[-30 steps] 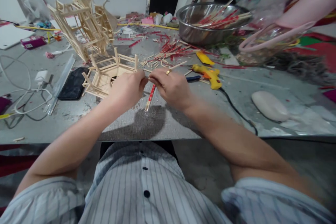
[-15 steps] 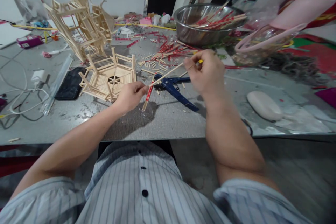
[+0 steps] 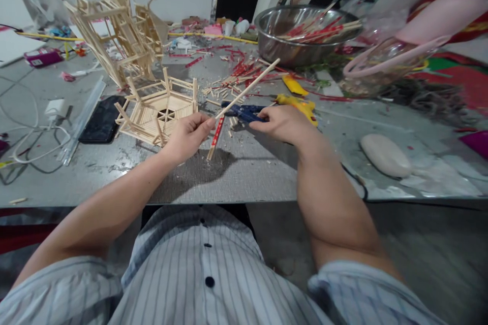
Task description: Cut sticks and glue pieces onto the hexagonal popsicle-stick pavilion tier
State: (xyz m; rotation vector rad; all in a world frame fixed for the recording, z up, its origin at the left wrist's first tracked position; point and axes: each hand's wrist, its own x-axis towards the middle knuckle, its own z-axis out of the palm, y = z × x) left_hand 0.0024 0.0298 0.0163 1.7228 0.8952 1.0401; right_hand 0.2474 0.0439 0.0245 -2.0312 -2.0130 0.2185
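My left hand (image 3: pixel 190 134) is closed in a pinch on a bare wooden chopstick (image 3: pixel 251 86), which slants up to the right. Close by its fingertips is a piece of chopstick in red printed paper (image 3: pixel 216 134); whether the hand touches it, I cannot tell. My right hand (image 3: pixel 282 122) is closed round the handles of the blue hand cutter (image 3: pixel 240 110), whose head points left beneath the chopstick. Just left of my left hand stands a low hexagonal stick frame (image 3: pixel 152 124) with short posts. A yellow glue gun (image 3: pixel 301 106) lies behind my right hand, partly hidden.
A taller stick structure (image 3: pixel 122 35) rises at the back left. Red wrappers and cut stick pieces (image 3: pixel 244 71) litter the middle. A steel bowl (image 3: pixel 297 53) holds more chopsticks. A black phone (image 3: pixel 101 119), cables and a white mouse-shaped object (image 3: pixel 385 155) lie at the sides.
My right hand has let go of the chopstick's upper end and moved down onto the blue cutter, whose handles have swung up. My left hand still holds the chopstick.
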